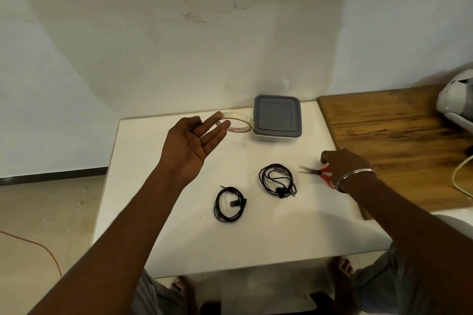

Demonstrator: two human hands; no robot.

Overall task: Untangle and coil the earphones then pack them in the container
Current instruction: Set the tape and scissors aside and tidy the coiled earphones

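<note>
Two black earphone sets lie coiled on the white table point(158, 212): one coil point(229, 203) near the middle front, another coil point(277, 180) to its right. A square container with a grey lid point(277, 116) stands shut at the table's back edge. My left hand point(193, 142) is raised above the table, palm up, fingers spread and holding nothing, its fingertips in front of a clear tape roll point(238, 124). My right hand point(341, 161) rests on the red handles of the scissors point(317, 172), right of the second coil; the handles are partly hidden under it.
A wooden board point(391, 135) adjoins the table on the right, with a white device point(455, 100) and a pale cable point(460, 176) at its far end. A wall rises right behind the table. My knees and feet show below the front edge.
</note>
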